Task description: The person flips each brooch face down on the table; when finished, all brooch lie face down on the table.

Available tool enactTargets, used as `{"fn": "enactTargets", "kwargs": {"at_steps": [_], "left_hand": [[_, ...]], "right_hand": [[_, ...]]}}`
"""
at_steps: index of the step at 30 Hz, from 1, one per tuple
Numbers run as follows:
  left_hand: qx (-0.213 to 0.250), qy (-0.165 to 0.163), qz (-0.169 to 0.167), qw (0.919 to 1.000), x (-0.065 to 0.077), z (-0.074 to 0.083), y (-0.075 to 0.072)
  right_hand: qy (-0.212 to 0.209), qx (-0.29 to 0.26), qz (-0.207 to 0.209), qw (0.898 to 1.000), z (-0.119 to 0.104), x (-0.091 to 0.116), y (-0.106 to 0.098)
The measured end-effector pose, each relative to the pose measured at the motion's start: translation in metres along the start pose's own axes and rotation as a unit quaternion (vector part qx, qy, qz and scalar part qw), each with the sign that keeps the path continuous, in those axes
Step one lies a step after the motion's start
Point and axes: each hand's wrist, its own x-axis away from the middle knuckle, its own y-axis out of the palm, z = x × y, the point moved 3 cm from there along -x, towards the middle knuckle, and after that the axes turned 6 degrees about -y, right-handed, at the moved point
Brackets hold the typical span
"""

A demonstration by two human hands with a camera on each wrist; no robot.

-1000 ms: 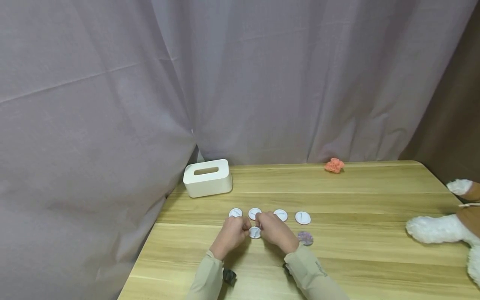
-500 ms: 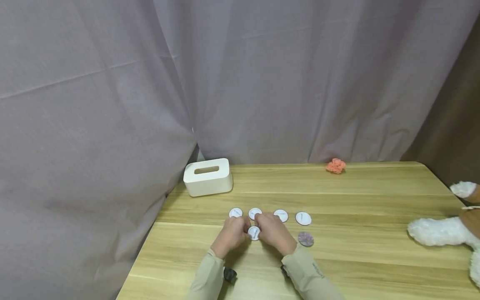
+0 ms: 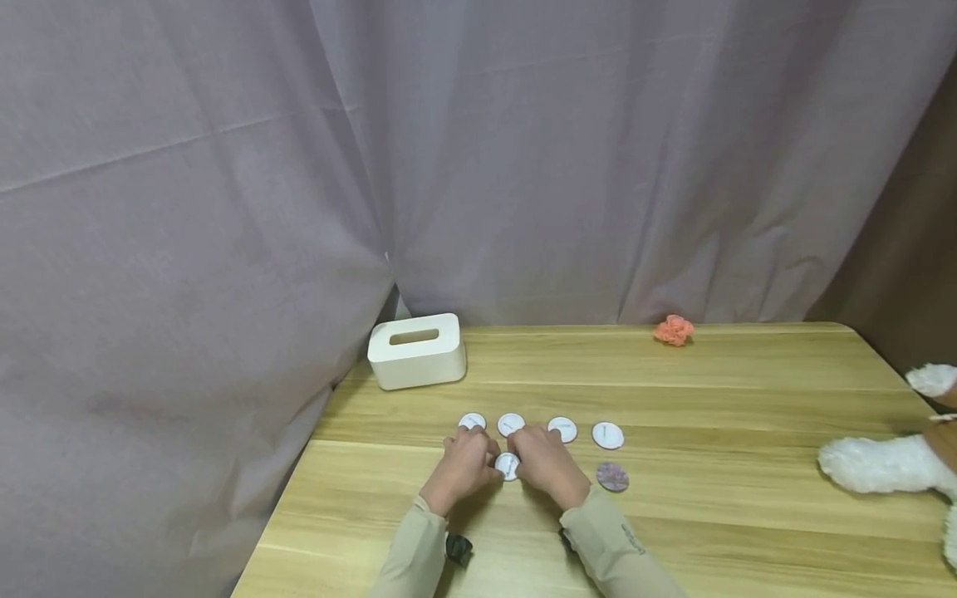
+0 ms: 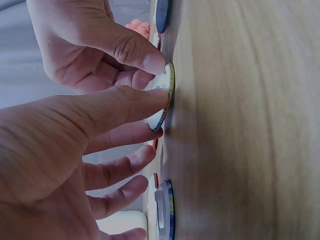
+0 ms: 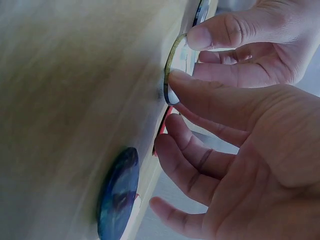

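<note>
Both hands meet at one round pin-back badge [image 3: 507,467], white back with its pin facing up. My left hand [image 3: 465,465] pinches its left side between thumb and index finger, the other fingers spread apart. From the opposite side my right hand [image 3: 548,463] pinches the same badge. In the left wrist view the badge [image 4: 170,82] is tilted, close to the wood, both thumbs on its back. Behind the hands lie white-backed badges in a row: a far-left badge [image 3: 472,420], another [image 3: 512,423], a third [image 3: 562,429] and a rightmost one [image 3: 607,435].
A purple patterned badge [image 3: 612,477] lies face up right of my right hand. On the wooden table [image 3: 748,531] stand a white tissue box [image 3: 417,353] at back left and a coral flower-like scrunchie [image 3: 674,330] at the back. A plush toy [image 3: 875,465] lies at the right edge.
The left hand's fingers have spread slightly over the table. Both hands stay at the same badge, which has barely shifted. The row of badges keeps its arrangement.
</note>
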Motion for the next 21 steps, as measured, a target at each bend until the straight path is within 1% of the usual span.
{"fn": "enactTargets", "kwargs": {"at_steps": [6, 10, 13, 17, 21], "left_hand": [[-0.006, 0.003, -0.001, 1.0, 0.0, -0.001, 0.001], [-0.002, 0.004, 0.003, 1.0, 0.001, 0.001, 0.001], [-0.003, 0.001, 0.003, 1.0, 0.001, 0.002, 0.001], [-0.005, -0.002, 0.006, 1.0, 0.0, 0.003, 0.001], [-0.002, 0.004, 0.016, 0.9999, -0.002, 0.007, 0.0]], "right_hand": [[0.0, -0.004, -0.002, 1.0, 0.0, -0.001, 0.001], [0.004, -0.008, -0.017, 1.0, 0.002, -0.001, 0.0], [0.0, -0.013, -0.022, 1.0, 0.002, 0.0, -0.002], [-0.013, -0.018, -0.01, 1.0, 0.003, 0.003, -0.005], [-0.012, -0.019, 0.002, 1.0, 0.006, 0.005, -0.01]]}}
